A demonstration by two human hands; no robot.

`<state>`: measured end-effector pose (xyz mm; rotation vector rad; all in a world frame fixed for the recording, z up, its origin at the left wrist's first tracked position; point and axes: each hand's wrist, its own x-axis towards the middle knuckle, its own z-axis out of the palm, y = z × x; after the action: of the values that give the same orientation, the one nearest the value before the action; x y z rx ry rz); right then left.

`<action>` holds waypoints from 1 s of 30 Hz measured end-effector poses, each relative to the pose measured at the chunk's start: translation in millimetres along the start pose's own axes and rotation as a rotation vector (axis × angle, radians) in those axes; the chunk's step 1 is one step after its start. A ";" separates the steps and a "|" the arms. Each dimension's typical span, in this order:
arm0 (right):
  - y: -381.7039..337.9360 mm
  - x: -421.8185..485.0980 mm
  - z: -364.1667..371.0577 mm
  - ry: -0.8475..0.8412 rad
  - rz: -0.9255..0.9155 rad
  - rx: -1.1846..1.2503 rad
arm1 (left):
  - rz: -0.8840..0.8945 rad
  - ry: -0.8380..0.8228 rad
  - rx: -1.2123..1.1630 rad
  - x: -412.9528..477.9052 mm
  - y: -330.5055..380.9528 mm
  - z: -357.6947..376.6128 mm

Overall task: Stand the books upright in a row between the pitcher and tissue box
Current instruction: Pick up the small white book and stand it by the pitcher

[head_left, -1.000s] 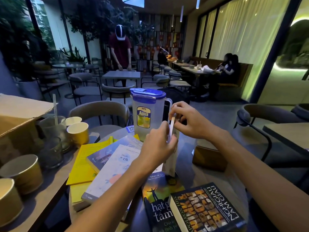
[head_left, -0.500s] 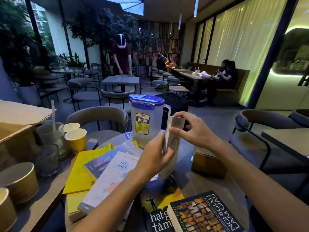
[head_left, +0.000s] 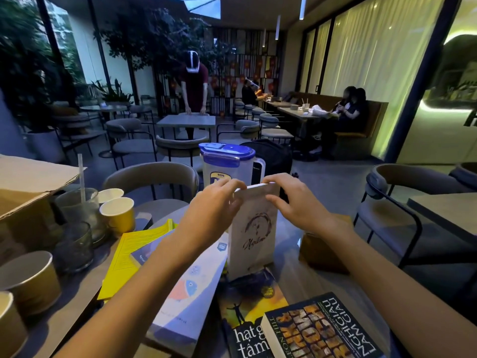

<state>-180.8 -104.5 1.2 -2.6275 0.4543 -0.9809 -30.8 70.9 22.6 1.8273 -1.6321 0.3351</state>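
At a round café table (head_left: 322, 282), the left hand (head_left: 214, 215) and right hand (head_left: 296, 202) pinch the top corners of a white book (head_left: 254, 239) standing upright, cover facing the camera, between the blue-lidded pitcher (head_left: 227, 164) and brown tissue box (head_left: 322, 251).

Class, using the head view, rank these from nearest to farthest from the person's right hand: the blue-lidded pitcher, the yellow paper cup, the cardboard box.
From the right hand:
1. Pitcher, just behind and left of it.
2. Yellow paper cup, farther left on the table.
3. Cardboard box, at the far left edge.
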 end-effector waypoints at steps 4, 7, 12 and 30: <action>3.1 6.9 -0.4 0.035 0.067 0.054 | -0.028 0.006 -0.084 1.9 4.0 1.9; 4.6 13.9 -8.9 0.093 0.088 0.060 | 0.001 0.054 -0.110 9.4 8.1 14.6; 15.1 34.2 -24.0 0.142 0.162 0.018 | -0.010 0.087 -0.155 32.3 13.2 38.4; 47.0 56.1 1.4 0.048 0.292 0.094 | -0.048 -0.106 -0.143 52.9 -3.5 58.1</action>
<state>-148.4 -168.8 14.6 -2.3722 0.7584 -0.9452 -30.7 -6.6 8.9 1.7983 -1.6363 0.0991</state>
